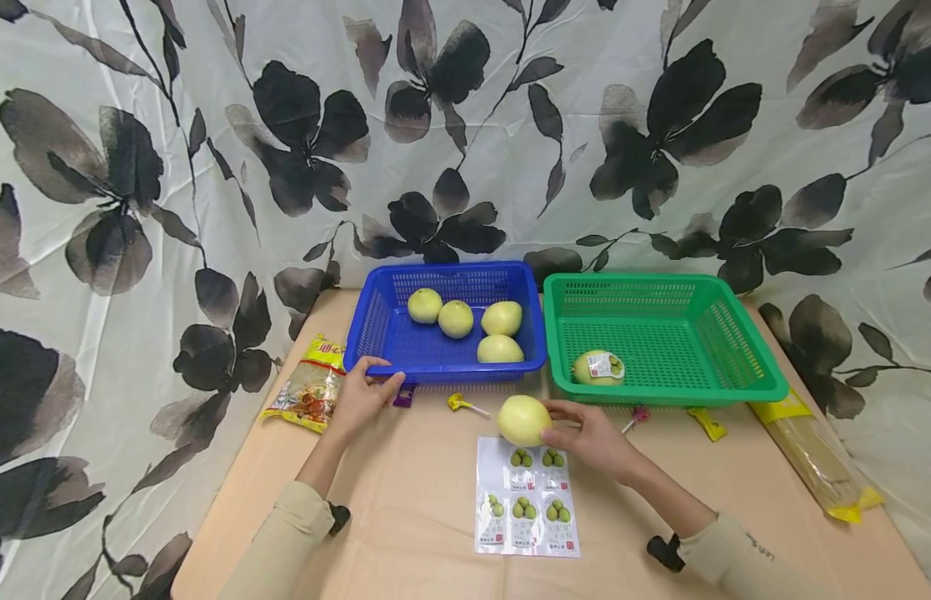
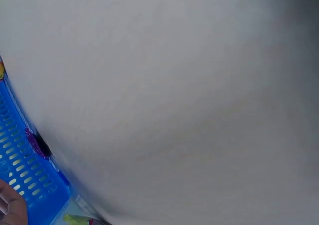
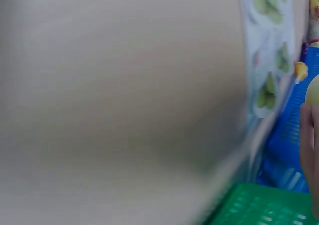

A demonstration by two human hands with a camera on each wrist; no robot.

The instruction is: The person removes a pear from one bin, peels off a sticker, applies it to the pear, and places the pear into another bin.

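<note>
The right hand (image 1: 593,435) grips a pale yellow-green fruit (image 1: 523,419), fingers curled round its right side. The fruit sits at the top edge of a sticker sheet (image 1: 527,497), which lies flat on the tan table (image 1: 405,517) and carries printed labels showing green fruit. In the right wrist view the hand appears only as a blurred sliver at the right edge.

The left hand (image 1: 362,395) holds the near left corner of the blue basket (image 1: 375,325), thumb on the rim and fingers curled at the front wall. The blue basket contains four unlabelled fruits (image 1: 468,325).

Just beside it to the right stands the green basket (image 1: 735,350). It holds one labelled fruit (image 1: 598,367), positioned at its near left corner.

Between the baskets and the sticker sheet lie small wrapped sweets: a purple one (image 1: 403,395), a yellow one (image 1: 460,403) and another yellow one (image 1: 708,422). A snack packet (image 1: 309,394) lies left of the blue basket. A long yellow-ended packet (image 1: 813,454) lies right of the green basket. A floral curtain (image 1: 135,167) hangs behind the table.
</note>
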